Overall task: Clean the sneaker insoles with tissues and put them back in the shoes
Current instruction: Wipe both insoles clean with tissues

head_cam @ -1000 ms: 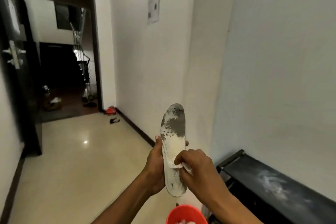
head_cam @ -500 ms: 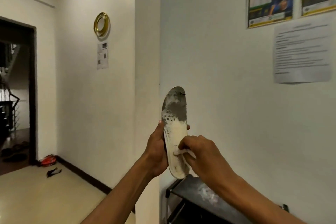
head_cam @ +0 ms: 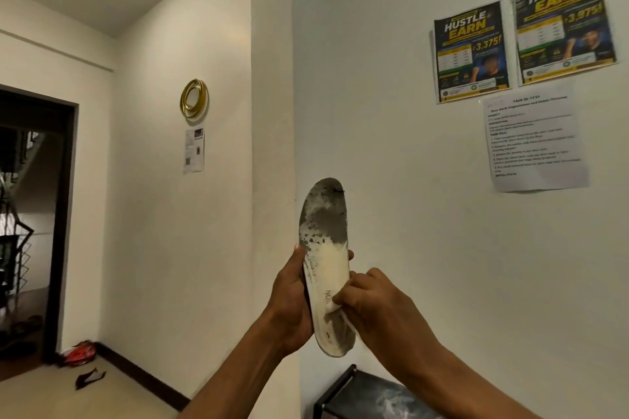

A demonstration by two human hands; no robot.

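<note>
The person holds a dirty white sneaker insole (head_cam: pixel 325 265) standing up on its end in the lower middle of the frame, with grey smudges near its top and bottom. The left hand (head_cam: pixel 292 303) has its grip wrapped round the insole's left edge from behind, and the right hand (head_cam: pixel 371 306) has its grip pinched on a bit of white tissue (head_cam: pixel 335 308) pressed to the insole's lower part. Two dark posters (head_cam: pixel 522 34) hang on the wall at the upper right, and a black shelf (head_cam: pixel 360 395) sits at the bottom edge.

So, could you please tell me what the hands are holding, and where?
Left hand grips the insole at mid-length; right hand presses a tissue near its heel.
</note>
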